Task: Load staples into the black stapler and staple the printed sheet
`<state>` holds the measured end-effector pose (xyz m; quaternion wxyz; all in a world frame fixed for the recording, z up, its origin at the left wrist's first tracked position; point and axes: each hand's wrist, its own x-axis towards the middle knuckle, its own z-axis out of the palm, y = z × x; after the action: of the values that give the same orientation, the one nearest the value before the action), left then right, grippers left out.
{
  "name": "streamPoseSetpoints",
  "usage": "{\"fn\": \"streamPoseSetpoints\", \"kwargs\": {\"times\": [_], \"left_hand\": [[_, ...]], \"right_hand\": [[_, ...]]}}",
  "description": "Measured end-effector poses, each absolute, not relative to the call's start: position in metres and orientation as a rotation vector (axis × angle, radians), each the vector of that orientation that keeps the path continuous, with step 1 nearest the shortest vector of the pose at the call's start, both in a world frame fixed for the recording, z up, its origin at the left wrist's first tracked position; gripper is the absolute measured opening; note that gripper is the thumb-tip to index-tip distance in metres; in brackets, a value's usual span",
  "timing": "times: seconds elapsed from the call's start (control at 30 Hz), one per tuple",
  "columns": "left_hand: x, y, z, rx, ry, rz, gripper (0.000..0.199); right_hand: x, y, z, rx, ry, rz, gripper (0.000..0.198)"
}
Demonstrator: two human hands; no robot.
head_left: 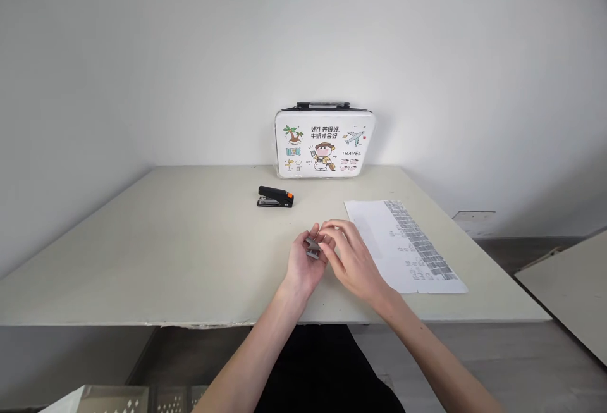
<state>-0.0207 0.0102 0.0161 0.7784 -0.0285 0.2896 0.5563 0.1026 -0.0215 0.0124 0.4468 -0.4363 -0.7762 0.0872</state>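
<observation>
In the head view, my left hand is turned palm up above the table, its fingers curled around small grey metal pieces that look like strips of staples. My right hand reaches across from the right. Its thumb and fingertips close on the upper end of one strip, though the exact contact is partly hidden. Beyond both hands, a black stapler with an orange button lies on the table. Printed paper sheets lie flat beside and partly behind my right hand.
A white case with cartoon prints and a black handle leans upright against the wall at the table's back. The pale table's front edge is chipped. Another pale surface stands at the right, and a patterned box is low at the left.
</observation>
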Motion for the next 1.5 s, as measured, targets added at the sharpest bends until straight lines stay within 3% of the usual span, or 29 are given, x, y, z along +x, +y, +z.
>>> {"fn": "streamPoseSetpoints", "kwargs": {"times": [0.3, 0.67, 0.87, 1.07, 1.23, 1.37, 1.5], "left_hand": [[-0.087, -0.012, 0.024, 0.013, 0.494, 0.990, 0.022], [-0.187, -0.021, 0.074, 0.365, 0.865, 1.084, 0.035], [-0.237, -0.057, 0.077, 0.459, 1.104, 1.178, 0.032], [-0.284, -0.107, 0.069, 0.059, 1.080, 1.400, 0.007], [-0.303, -0.151, 0.055, -0.093, 1.067, 1.357, 0.014], [-0.294, -0.179, 0.038, -0.196, 1.088, 1.318, 0.033], [-0.273, -0.208, 0.009, -0.409, 1.188, 1.257, 0.034]], "right_hand": [[0.113, -0.073, 0.001, -1.179, -1.746, 0.491, 0.017], [0.087, -0.079, -0.027, -1.116, -1.926, 0.980, 0.022], [0.089, -0.080, -0.033, -1.201, -1.887, 1.026, 0.026], [0.089, -0.082, -0.035, -1.240, -1.918, 1.008, 0.026], [0.088, -0.085, -0.035, -1.245, -1.934, 0.981, 0.028], [0.087, -0.086, -0.035, -1.250, -1.936, 0.966, 0.029], [0.086, -0.086, -0.035, -1.240, -1.950, 0.959, 0.028]]}}
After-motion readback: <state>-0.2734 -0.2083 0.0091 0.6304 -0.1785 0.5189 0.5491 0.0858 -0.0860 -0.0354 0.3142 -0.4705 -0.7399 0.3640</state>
